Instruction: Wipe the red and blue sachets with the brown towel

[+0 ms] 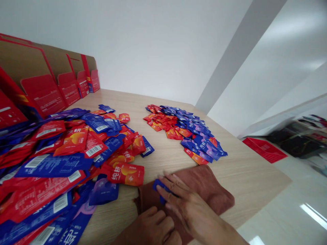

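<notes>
A brown cloth [208,187] lies folded on the table near me. On it is a blue sachet [157,184], partly covered by the fingers of my right hand [182,200], which stretch out flat over it, slightly blurred. My left hand [153,226] rests at the cloth's near left edge, its fingers curled in; whatever is under them is hidden. Left of both hands spreads a large loose heap of red and blue sachets [76,139]. A red sachet [127,174] lies at that heap's edge, close to the cloth. Beyond the cloth is a neater pile of overlapping sachets [196,129].
Open red cardboard boxes [43,93] stand in a row along the wall at the left. The wooden table [255,173] ends at the right, where a red box [265,149] sits past its edge. Blurred shelves [301,136] stand farther right.
</notes>
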`<act>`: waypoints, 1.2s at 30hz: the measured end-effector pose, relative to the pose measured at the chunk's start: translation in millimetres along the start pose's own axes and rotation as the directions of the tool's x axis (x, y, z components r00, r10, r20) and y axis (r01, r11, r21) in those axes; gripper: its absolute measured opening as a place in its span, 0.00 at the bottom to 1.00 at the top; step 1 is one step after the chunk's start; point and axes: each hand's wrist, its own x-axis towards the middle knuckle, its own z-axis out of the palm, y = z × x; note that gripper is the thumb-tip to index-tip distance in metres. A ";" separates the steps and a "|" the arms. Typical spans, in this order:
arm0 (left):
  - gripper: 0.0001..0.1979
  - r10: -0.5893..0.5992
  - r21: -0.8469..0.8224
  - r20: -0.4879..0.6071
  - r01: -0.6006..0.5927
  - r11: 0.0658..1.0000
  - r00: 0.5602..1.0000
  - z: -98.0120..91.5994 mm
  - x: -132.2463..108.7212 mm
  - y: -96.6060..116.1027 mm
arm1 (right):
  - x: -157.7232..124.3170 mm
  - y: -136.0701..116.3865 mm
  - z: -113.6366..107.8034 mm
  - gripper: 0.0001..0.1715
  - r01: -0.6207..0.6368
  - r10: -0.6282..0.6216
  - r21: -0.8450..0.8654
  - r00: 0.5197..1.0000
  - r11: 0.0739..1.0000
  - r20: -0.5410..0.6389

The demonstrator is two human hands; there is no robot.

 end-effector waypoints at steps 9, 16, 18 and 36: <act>0.15 0.006 0.024 0.035 -0.007 1.000 0.999 -5.3 3.1 -2.3 | -0.7 57.7 -6.1 0.31 -0.362 0.313 -0.225 0.922 0.904 -0.226; 0.15 -0.011 0.035 0.062 0.009 0.999 0.998 -5.3 3.2 0.8 | -11.0 41.7 -17.8 0.36 -0.415 0.369 -0.380 0.909 0.826 -0.193; 0.16 -0.016 0.030 0.057 0.014 0.999 0.998 -6.2 4.8 1.3 | -12.7 41.5 -26.1 0.41 -0.440 0.394 -0.422 0.898 0.793 -0.196; 0.19 -0.010 0.019 0.004 0.010 1.000 1.000 1.2 3.5 -0.2 | -3.3 -16.7 16.9 0.37 -0.121 0.051 -0.398 0.982 0.909 -0.182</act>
